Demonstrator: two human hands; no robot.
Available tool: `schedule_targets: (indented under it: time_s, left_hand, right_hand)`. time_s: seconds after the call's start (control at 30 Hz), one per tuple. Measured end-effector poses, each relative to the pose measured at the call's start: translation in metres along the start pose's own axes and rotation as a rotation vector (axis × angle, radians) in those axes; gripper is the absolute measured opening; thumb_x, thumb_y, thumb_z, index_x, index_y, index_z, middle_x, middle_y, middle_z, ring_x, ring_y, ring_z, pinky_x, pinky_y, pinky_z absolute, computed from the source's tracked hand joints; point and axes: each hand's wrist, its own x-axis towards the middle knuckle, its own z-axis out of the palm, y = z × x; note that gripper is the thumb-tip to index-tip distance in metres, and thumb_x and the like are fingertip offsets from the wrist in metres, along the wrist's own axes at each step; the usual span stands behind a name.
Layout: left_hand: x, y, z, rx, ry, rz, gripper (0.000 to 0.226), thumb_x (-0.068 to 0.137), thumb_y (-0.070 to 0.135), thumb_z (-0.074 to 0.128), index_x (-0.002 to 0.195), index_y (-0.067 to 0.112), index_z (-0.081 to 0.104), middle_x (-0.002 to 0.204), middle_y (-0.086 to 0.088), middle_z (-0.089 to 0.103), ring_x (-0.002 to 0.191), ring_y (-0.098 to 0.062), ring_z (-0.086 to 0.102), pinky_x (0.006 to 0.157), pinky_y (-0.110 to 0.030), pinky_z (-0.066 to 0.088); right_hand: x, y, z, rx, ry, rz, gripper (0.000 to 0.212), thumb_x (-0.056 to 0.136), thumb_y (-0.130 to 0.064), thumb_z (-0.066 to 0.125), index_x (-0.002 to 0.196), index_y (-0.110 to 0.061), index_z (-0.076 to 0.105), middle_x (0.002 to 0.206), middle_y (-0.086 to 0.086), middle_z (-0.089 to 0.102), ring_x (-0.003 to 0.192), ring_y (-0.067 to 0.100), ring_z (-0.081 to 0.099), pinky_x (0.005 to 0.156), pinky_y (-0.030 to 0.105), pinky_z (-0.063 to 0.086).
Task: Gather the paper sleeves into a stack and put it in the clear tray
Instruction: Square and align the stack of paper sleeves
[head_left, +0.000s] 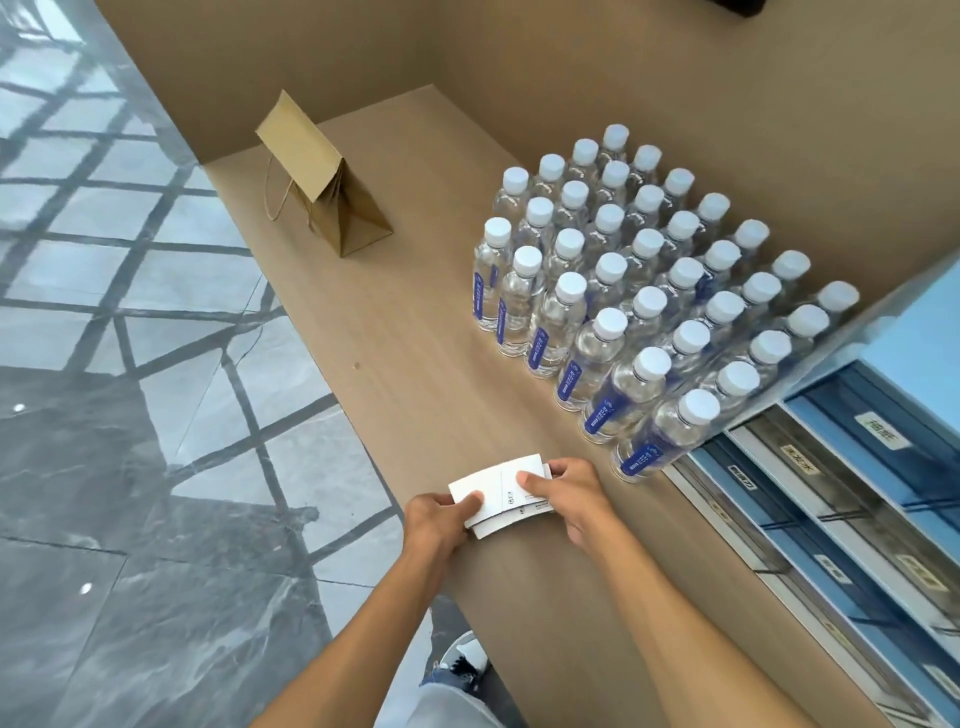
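Observation:
A small stack of white paper sleeves (500, 488) rests on the wooden counter (415, 364) near its front edge. My left hand (441, 519) grips the stack's left end, thumb on top. My right hand (563, 493) grips the right end, thumb pressed on the top sleeve. The sleeves lie roughly aligned, with the lower ones peeking out at the front. Clear labelled trays (831, 499) sit in a row at the right, beside my right hand.
Several water bottles (623, 291) with white caps stand in rows at the back right. A brown paper bag (324, 182) lies tipped at the far left of the counter. The counter's left edge drops to a grey tiled floor (130, 415).

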Motion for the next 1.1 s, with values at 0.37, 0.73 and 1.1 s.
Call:
schedule_targets:
  time_s: [0.37,0.73,1.1]
  left_hand:
    - [-0.057,-0.020,0.063,0.335,-0.588,0.211,0.034,0.072,0.012,0.085,0.102,0.001,0.073,0.099,-0.016,0.078,0.096,-0.035,0.073,0.089,-0.045,0.058]
    - [-0.124,-0.097,0.160,0.721,-0.950,0.450,0.041,0.064,-0.016,0.080,0.102,-0.003,0.071,0.095,-0.015,0.077,0.078,-0.018,0.070,0.066,-0.019,0.055]
    - [-0.158,-0.137,0.194,0.766,-0.976,0.618,0.049,0.067,-0.011,0.081,0.112,0.003,0.068,0.104,-0.010,0.075,0.094,-0.018,0.070,0.087,-0.027,0.056]
  right_hand:
    - [-0.110,0.090,-0.106,0.402,0.237,0.004,0.030,0.078,0.003,0.074,0.104,0.013,0.063,0.104,0.030,0.071,0.086,0.032,0.067,0.090,0.046,0.052]
    - [-0.221,0.214,-0.168,0.388,0.631,-0.066,0.042,0.065,0.011,0.079,0.095,-0.013,0.062,0.088,0.003,0.069,0.077,0.013,0.063,0.070,0.020,0.050]
    - [-0.248,0.262,-0.192,0.315,0.804,-0.101,0.049,0.066,-0.002,0.082,0.100,-0.030,0.061,0.100,0.004,0.071,0.095,0.022,0.068,0.086,0.037,0.057]
